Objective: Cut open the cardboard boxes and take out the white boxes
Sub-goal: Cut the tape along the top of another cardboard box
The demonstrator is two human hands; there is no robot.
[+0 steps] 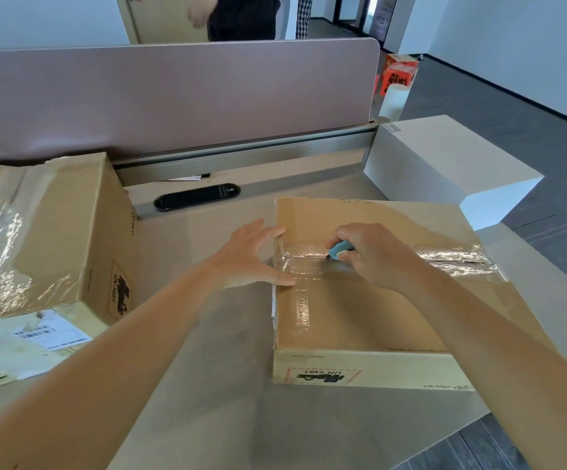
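A taped cardboard box [360,320] lies flat on the desk in front of me, with a strip of clear tape [451,259] along its middle seam. My right hand [367,256] grips a small blue cutter [339,250], its tip on the tape near the box's left end. Thumb and fingers of my left hand [251,257] are spread and press on the left edge of that box. A second cardboard box [48,239], wrapped in wrinkled tape, stands at the left. A white box [445,164] sits at the desk's far right corner.
A brown partition panel [173,96] closes off the back of the desk [190,385]. A black cable slot [197,196] and a pen with paper [190,177] lie near it. Another person [238,15] stands behind the partition. Red boxes [399,74] sit on the floor beyond.
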